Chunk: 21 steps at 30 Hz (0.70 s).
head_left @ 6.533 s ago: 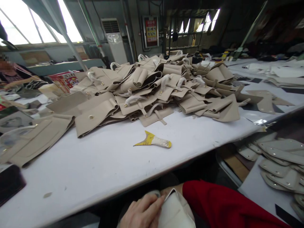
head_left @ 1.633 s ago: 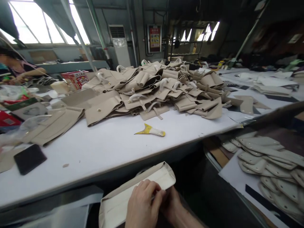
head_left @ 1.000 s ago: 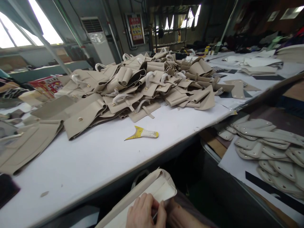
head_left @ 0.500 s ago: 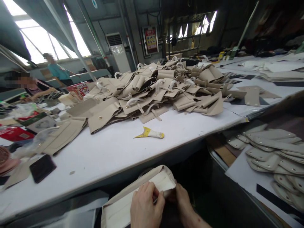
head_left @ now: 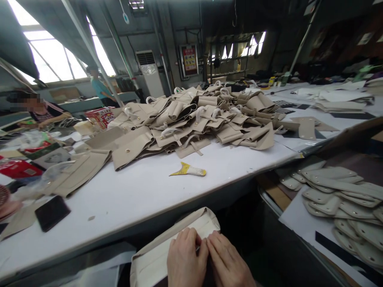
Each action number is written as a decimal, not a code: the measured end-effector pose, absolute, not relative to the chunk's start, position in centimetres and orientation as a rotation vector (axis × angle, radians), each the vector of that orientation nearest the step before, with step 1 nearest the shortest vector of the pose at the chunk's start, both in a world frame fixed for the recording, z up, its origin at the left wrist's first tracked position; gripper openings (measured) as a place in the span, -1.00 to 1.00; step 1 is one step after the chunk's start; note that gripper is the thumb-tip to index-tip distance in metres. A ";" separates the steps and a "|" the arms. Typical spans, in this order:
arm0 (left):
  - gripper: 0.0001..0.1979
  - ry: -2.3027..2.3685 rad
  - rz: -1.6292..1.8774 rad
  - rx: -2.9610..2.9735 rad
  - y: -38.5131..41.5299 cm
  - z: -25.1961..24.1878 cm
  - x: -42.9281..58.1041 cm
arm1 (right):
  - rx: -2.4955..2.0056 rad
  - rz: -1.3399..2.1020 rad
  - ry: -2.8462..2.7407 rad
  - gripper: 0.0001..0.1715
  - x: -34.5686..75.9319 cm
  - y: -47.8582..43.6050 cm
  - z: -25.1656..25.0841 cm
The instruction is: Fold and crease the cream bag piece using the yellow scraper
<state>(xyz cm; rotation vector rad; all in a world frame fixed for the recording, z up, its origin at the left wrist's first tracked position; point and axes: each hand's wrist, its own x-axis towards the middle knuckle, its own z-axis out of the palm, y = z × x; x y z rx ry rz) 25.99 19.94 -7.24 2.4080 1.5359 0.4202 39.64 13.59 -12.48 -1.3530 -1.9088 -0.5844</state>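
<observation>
A beige bag (head_left: 155, 259) with a pale cream inner face and a raised beige rim lies slanted in front of me, below the table's front edge. My left hand (head_left: 187, 255) is closed on its near edge, thumb against bent fingers. Right beside it, my right hand (head_left: 229, 259) pinches the same edge near the bag's right end, and the fingertips of both hands almost meet. Whatever lies under the fingertips is hidden. On the white table (head_left: 119, 203) beyond, a small yellow and white tool (head_left: 188, 170) with a pointed end lies flat.
A big heap of beige bag pieces (head_left: 191, 119) covers the table's middle. At left are a black phone-like slab (head_left: 52, 213) and red packaging (head_left: 19, 169). Grey straps with studs (head_left: 344, 191) are stacked at right. Two people (head_left: 36, 109) are in the left background.
My right hand has moved left from the bag's right end to beside my left hand, its fingers now on the near edge. The left hand keeps its hold. The view has shifted slightly.
</observation>
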 end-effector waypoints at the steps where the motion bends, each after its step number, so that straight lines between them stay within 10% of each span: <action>1: -0.81 1.542 0.431 2.409 19.9 -7.4 26.0 | -1.346 -0.624 -1.926 -0.53 39.6 13.6 -12.6; 21: -0.85 1.643 0.790 2.212 17.9 -9.0 22.6 | -1.337 -0.631 -2.123 -0.56 37.0 13.8 -16.4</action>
